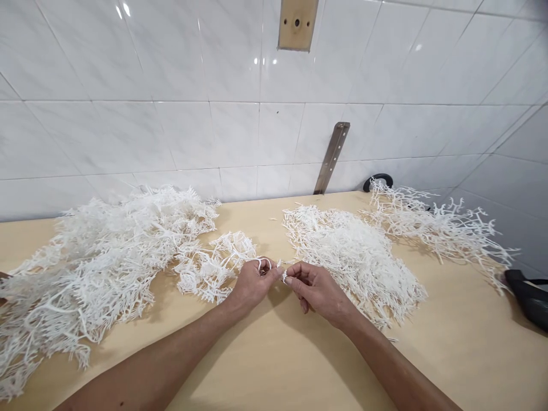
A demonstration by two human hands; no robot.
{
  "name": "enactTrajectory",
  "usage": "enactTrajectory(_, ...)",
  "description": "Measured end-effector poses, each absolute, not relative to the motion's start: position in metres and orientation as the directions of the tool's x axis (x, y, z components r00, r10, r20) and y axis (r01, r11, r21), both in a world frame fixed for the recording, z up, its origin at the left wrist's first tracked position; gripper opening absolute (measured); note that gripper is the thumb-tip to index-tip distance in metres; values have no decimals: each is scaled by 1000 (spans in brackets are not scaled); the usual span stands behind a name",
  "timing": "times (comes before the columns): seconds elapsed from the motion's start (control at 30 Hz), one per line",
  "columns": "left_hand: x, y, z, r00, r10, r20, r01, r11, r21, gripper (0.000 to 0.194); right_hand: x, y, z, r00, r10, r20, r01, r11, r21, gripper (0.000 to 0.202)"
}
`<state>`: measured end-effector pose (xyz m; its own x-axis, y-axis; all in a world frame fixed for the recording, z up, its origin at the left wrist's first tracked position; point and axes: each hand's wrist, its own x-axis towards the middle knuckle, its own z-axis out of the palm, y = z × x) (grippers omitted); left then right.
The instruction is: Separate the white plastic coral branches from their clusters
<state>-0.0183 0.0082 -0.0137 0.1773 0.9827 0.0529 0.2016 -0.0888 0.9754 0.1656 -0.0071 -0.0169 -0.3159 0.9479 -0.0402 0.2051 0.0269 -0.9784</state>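
My left hand [258, 278] is closed in a pinch on a thin white branched plastic piece [263, 261], whose curved stem loops over the fingers. Close beside it, my right hand [311, 283] pinches a small white tip [284, 276] at the end of that piece; whether the tip is still joined to it I cannot tell. Left of the hands lies a small tangle of similar white branched pieces [216, 265]. Just beyond my right hand spreads a heap of short loose white pieces [346, 245].
A large pile of white branched strands [115, 251] covers the left of the wooden table [265, 365]. More branched frames [436, 228] lie at the back right, near a black ring-shaped object [378, 182]. A black object [528, 299] sits at the right edge. A metal bracket [332, 158] leans against the tiled wall.
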Motion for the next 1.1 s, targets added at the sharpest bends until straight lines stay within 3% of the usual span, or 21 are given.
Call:
enactTrajectory(0.23, -18, 8, -14, 136, 989, 58, 218, -87, 972, 30, 161, -9, -17, -207, 977, 40, 283, 99, -954, 23)
enactTrajectory(0.57, -17, 6, -10, 139, 989, 54, 187, -80, 979, 37, 161, -11, -10, -266, 964, -12, 302, 72, -951, 40)
enactTrajectory(0.8, -18, 5, -9, 146, 988, 41, 201, -70, 977, 36, 162, -11, -6, -165, 985, 54, 411, 118, -904, 35)
enactTrajectory(1.1, -17, 6, -13, 147, 987, 67, 265, -105, 959, 30, 163, -8, -10, -156, 988, 13, 458, 84, -885, 22)
